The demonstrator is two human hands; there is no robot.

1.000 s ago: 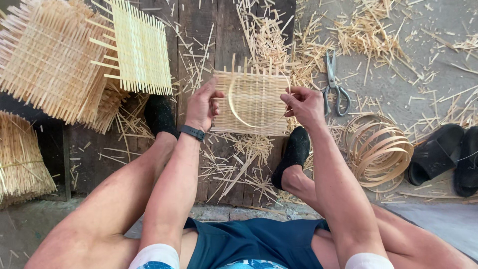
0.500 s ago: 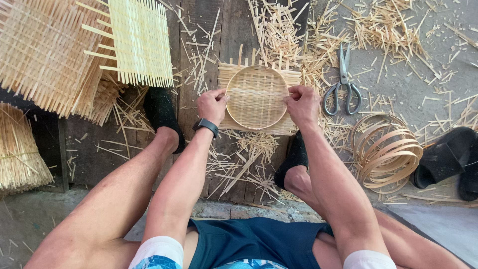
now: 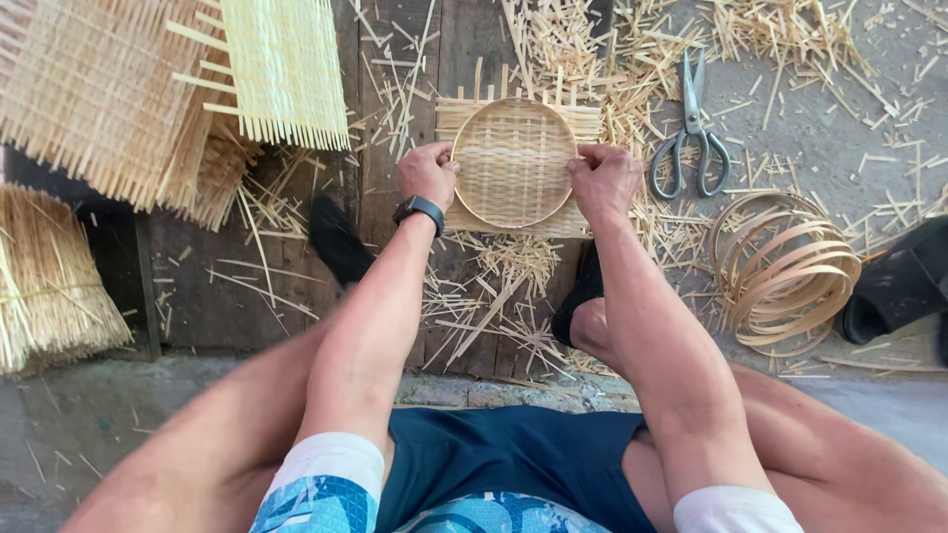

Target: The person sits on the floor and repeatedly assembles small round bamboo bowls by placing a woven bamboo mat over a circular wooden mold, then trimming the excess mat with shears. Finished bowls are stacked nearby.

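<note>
Dark, weathered wooden planks (image 3: 395, 118) and grey concrete ground (image 3: 849, 128) carry everything, both littered with pale, splintery bamboo offcuts (image 3: 494, 296). At upper left lies a stack of large square woven mats (image 3: 89, 99), flat, honey-coloured, with bristling loose ends, and a paler yellow-green mat (image 3: 286, 69) rests on top. A bundle of thin straight bamboo strips (image 3: 44, 276) sits at the left edge. To the right, a loose coil of smooth, flat bamboo hoops (image 3: 785, 271) lies on the concrete, beside a black sandal (image 3: 899, 286). In the middle, on the planks between the person's feet, is the round woven tray (image 3: 513, 163): a circular hoop pressed over a square woven mat whose corners and stray ends stick out past the rim. The left hand (image 3: 427, 175), with a black wristwatch (image 3: 419, 210), has its fingers clenched on the tray's left rim; the right hand (image 3: 604, 181) grips the right rim the same way. Steel scissors (image 3: 691, 138) lie just right of the tray, blades pointing away.
</note>
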